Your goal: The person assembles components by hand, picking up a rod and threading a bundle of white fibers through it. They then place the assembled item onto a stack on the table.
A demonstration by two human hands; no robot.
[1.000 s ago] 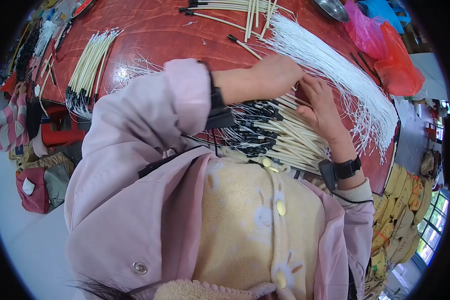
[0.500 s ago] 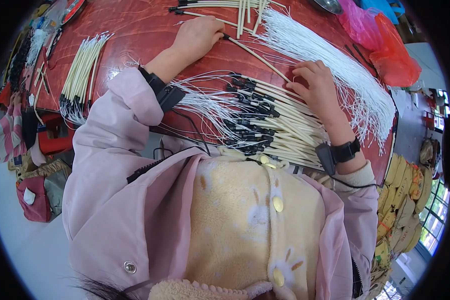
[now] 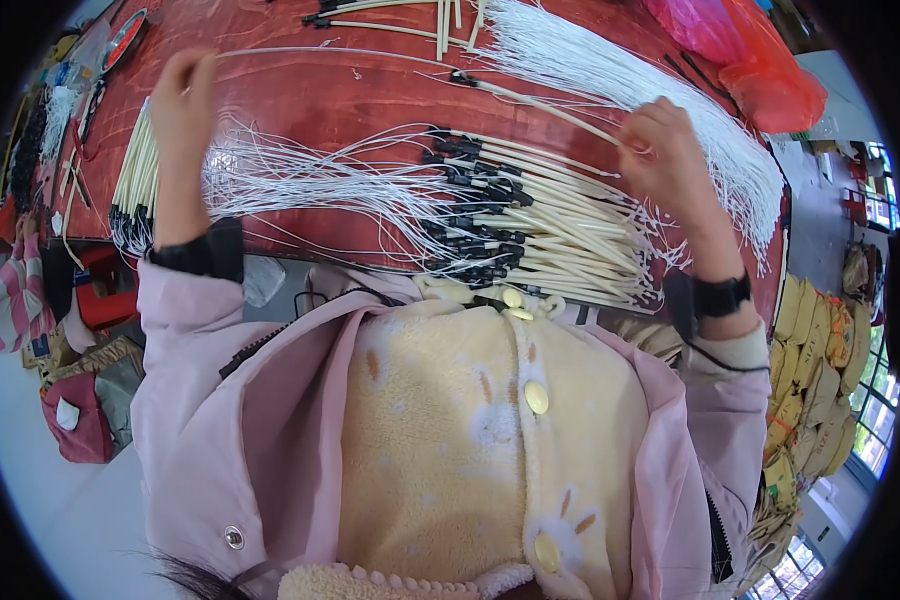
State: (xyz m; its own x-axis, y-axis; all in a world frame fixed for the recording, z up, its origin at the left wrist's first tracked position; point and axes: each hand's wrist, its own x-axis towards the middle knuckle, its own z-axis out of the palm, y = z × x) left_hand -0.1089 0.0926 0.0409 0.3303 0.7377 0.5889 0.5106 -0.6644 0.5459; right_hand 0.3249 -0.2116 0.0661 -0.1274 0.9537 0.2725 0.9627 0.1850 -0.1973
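Between my hands is one cream-coloured tube (image 3: 550, 107) with a black end piece (image 3: 461, 77). My right hand (image 3: 667, 160), fingers curled closed, grips the tube's right end. A thin white string (image 3: 345, 51) runs from the black end piece far to the left, nearly straight. Its other end is pinched in my raised left hand (image 3: 184, 105), which is a little blurred. Below the string lies a pile of similar tubes (image 3: 580, 240) with black end pieces, their loose white strings (image 3: 320, 185) fanned out leftward across the table.
A thick bundle of white strings (image 3: 620, 80) lies behind my right hand on the red table (image 3: 300, 95). More tubes (image 3: 135, 175) are stacked at the left, others (image 3: 390, 30) at the far edge. A red plastic bag (image 3: 780, 90) sits far right; sacks (image 3: 810, 350) stand beside the table.
My left hand has moved from the black end piece far to the left, drawing the string out. My right hand has shifted slightly right with the tube and curled tighter.
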